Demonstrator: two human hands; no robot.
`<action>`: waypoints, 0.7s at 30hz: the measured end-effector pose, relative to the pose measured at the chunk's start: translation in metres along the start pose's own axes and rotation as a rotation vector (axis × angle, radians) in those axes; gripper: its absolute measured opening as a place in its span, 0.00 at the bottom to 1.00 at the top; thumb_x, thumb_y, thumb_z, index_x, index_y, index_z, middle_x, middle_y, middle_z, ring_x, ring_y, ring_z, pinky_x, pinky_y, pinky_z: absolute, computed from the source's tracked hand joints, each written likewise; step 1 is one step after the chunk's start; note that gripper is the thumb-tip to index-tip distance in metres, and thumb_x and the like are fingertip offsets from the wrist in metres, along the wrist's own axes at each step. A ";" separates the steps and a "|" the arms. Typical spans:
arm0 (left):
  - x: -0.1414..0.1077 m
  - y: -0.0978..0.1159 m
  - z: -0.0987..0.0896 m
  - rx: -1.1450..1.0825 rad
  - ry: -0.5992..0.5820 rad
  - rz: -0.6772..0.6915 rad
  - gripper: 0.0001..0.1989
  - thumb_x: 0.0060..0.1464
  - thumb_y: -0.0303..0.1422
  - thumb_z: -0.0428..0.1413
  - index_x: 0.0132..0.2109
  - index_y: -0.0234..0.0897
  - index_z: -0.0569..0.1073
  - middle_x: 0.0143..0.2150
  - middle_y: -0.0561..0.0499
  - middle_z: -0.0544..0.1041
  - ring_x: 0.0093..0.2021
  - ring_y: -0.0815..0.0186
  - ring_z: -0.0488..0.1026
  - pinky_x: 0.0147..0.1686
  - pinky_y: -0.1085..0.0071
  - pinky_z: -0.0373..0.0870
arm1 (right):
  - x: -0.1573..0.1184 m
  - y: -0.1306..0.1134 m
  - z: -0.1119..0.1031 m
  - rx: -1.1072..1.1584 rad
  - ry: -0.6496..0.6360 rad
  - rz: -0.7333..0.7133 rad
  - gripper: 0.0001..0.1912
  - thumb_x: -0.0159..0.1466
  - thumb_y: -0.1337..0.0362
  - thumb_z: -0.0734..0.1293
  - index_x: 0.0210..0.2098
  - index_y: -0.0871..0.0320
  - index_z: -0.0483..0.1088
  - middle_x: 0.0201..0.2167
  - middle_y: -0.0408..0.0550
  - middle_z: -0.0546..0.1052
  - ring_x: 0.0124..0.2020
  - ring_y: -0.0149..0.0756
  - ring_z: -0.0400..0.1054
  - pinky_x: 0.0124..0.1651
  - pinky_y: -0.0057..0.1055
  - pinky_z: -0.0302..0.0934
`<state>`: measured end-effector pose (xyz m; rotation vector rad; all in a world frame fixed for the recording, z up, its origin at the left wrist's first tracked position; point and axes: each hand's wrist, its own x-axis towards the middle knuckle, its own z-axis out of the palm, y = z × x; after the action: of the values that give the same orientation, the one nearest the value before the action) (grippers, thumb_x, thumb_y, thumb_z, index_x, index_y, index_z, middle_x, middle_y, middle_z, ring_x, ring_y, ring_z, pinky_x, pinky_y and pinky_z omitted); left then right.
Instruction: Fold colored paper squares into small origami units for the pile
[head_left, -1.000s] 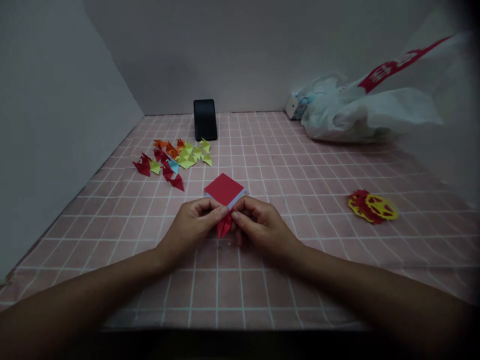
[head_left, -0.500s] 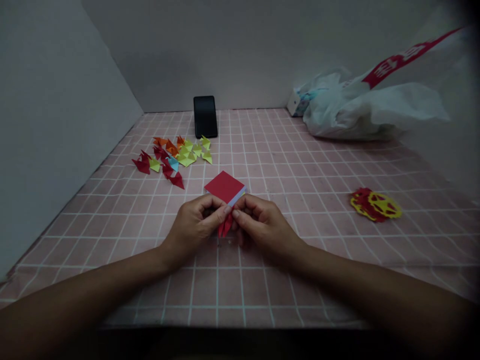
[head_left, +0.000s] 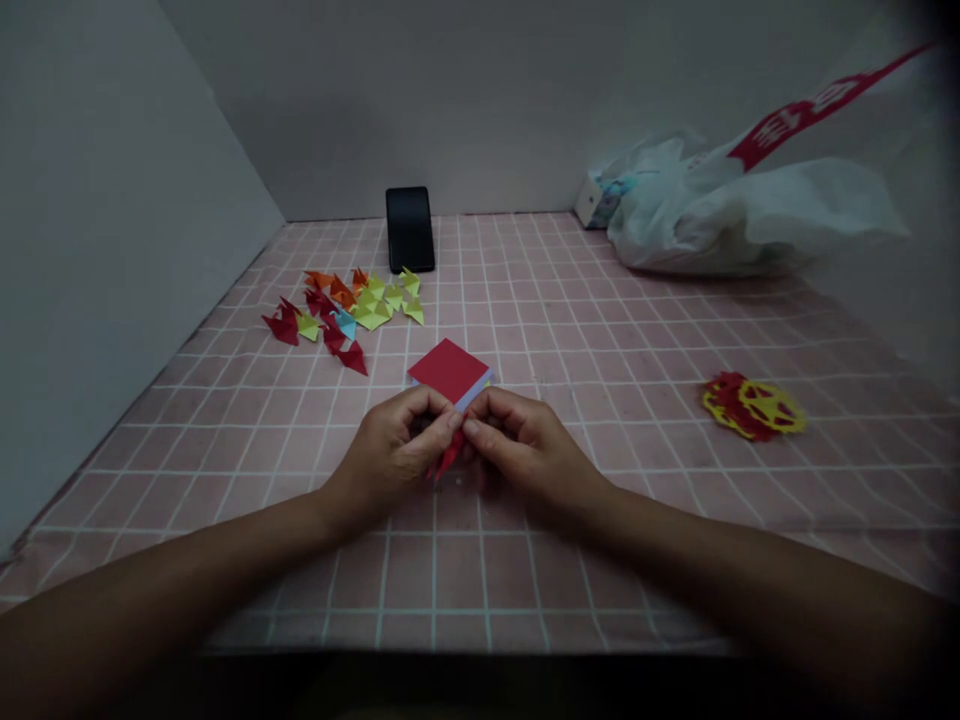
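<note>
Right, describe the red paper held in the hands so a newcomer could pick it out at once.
Look to the middle of the pink checked tablecloth, where the left hand and the right hand nearly meet. Held between them is the folded red paper. Unlike the flat red square just beyond, it's narrow, with pointed ends showing on the near side.

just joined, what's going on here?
A person's left hand and right hand pinch a small folded red paper between them; its exact shape is partly hidden. Just beyond lies a red-topped stack of square paper. Origami cranes in red, orange, yellow and blue are grouped to the left, in front of an upright black phone. Red and yellow cutouts lie off to the right.
</note>
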<state>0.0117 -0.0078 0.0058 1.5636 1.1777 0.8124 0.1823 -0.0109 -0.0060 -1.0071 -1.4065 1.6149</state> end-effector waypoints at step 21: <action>0.002 0.005 0.000 -0.047 -0.093 -0.046 0.09 0.55 0.33 0.56 0.29 0.35 0.71 0.23 0.56 0.70 0.22 0.72 0.65 0.24 0.75 0.61 | 0.002 -0.003 -0.006 -0.097 0.005 -0.027 0.11 0.65 0.61 0.64 0.27 0.57 0.64 0.17 0.37 0.68 0.16 0.27 0.62 0.20 0.25 0.55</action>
<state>0.0136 -0.0061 0.0110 1.5143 1.1162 0.7249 0.1876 -0.0066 -0.0040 -1.0426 -1.5015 1.5361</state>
